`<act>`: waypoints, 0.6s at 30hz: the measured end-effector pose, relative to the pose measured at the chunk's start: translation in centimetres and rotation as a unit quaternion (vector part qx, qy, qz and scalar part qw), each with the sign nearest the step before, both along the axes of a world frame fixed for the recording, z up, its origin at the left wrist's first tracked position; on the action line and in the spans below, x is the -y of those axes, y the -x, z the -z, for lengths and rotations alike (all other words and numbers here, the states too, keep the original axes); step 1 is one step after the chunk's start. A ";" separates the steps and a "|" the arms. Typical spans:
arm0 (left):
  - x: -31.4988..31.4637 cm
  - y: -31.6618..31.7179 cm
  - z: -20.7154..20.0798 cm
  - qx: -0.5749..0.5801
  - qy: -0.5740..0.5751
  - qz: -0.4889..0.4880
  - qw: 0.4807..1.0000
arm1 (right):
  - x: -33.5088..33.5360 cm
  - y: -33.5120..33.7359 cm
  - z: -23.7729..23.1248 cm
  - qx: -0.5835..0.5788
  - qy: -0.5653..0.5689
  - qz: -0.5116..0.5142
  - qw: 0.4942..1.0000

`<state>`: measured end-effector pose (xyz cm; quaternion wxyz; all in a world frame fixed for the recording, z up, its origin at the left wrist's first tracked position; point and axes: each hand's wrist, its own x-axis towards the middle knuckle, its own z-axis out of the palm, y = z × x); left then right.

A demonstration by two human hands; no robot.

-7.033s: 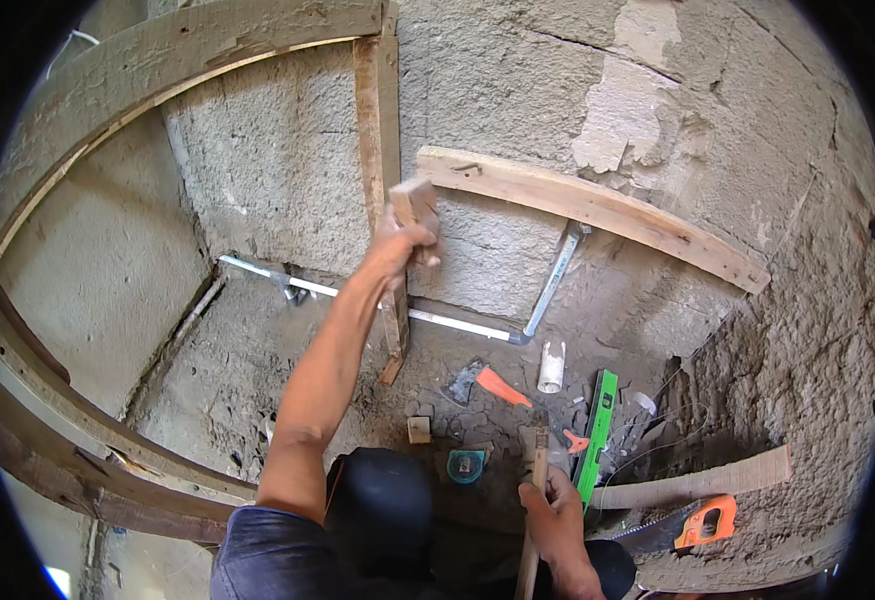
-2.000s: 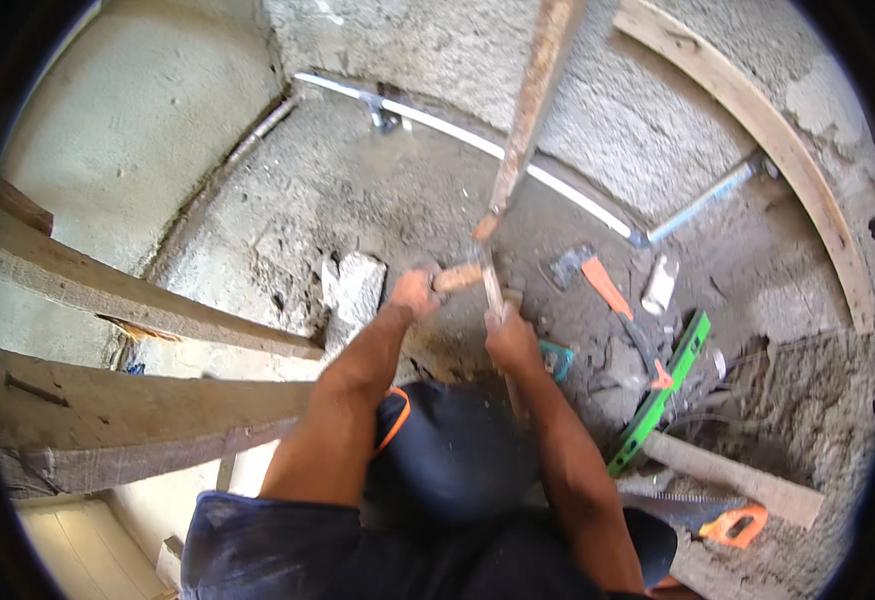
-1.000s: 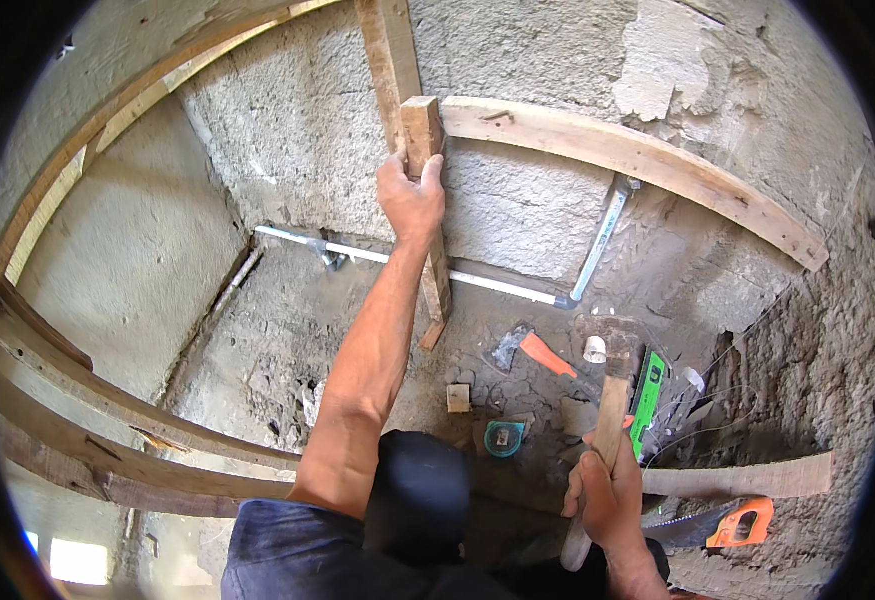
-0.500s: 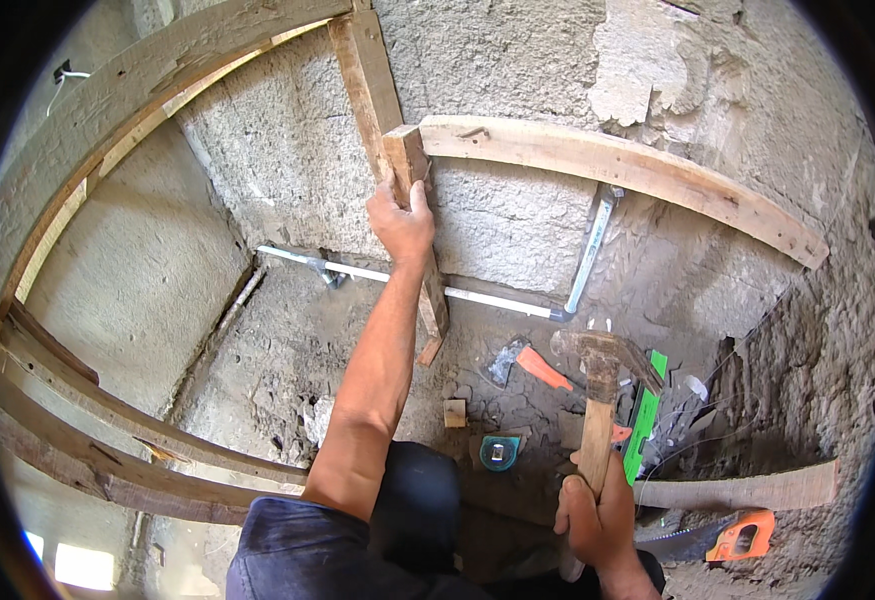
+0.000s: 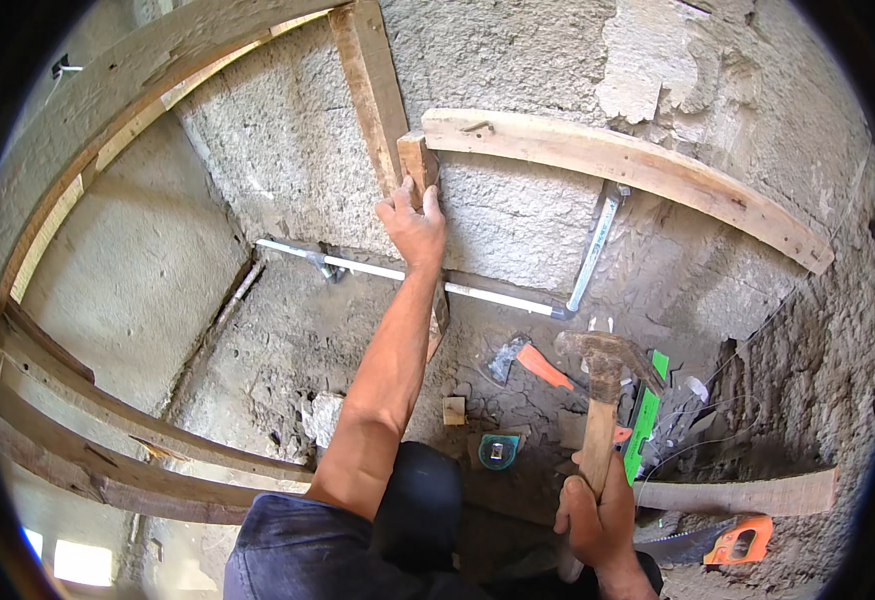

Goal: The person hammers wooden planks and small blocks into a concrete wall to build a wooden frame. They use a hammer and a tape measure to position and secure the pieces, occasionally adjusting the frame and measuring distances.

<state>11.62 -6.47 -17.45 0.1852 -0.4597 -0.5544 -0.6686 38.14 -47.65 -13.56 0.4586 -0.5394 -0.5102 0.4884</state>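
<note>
My left hand [image 5: 415, 230] is closed round a short wooden block [image 5: 413, 160], held upright beside a wooden post [image 5: 369, 95]. The block's top lies close to the left end of a long wooden rail [image 5: 607, 157], which has a bent nail near that end. My hand covers the block's lower part. In my right hand [image 5: 599, 525] is a hammer [image 5: 599, 435], gripped by its wooden handle with its worn metal head up. Behind the hammer head, a green level [image 5: 643, 430] leans at a slant.
A hatchet [image 5: 539, 366] with an orange handle, a tape measure [image 5: 499, 452] and a small wood offcut [image 5: 454, 410] lie on the dirt floor. A handsaw [image 5: 737, 541] is at lower right. White pipe [image 5: 497, 298] runs along the rough wall. Wooden beams [image 5: 107, 470] curve round the left.
My left hand has shifted slightly right with the wooden block, and its fingers are straighter on it. The view has moved a little. The right hand and hammer have hardly moved.
</note>
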 end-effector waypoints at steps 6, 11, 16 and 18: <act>0.0 -1.1 -0.2 0.023 0.024 0.002 0.999 | 0.5 -0.3 0.2 0.016 0.018 -0.007 1.000; -0.3 -1.3 -0.4 0.039 0.006 0.002 0.999 | 1.2 -0.7 0.2 0.036 0.015 -0.005 0.999; 1.0 0.0 0.7 0.100 -0.002 0.096 0.990 | 1.5 -0.9 0.1 0.047 0.008 0.003 0.999; 1.6 0.3 1.3 0.163 0.044 0.159 0.973 | 1.4 -0.8 0.0 0.043 0.003 0.004 0.999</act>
